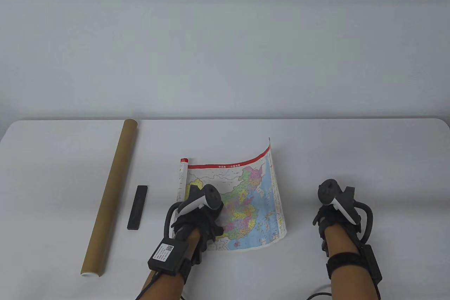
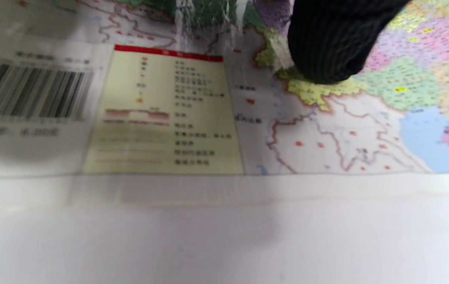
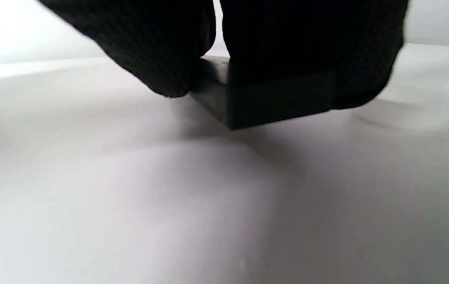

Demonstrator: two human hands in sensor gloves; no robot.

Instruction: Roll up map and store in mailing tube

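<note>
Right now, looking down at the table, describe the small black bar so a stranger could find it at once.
Start at the long brown cardboard tube lying on the table's left side. Just to its right, between the tube and the colourful map, lies the black bar. It is short, flat and dark, unlike its larger neighbours.

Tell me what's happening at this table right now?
The left hand presses the map to the table; the map's left edge is curled and its far right corner lifts. The right hand, right of the map, holds a black block just above the table. The mailing tube lies at the left with a black bar beside it. Rolling hasn't started.
</note>
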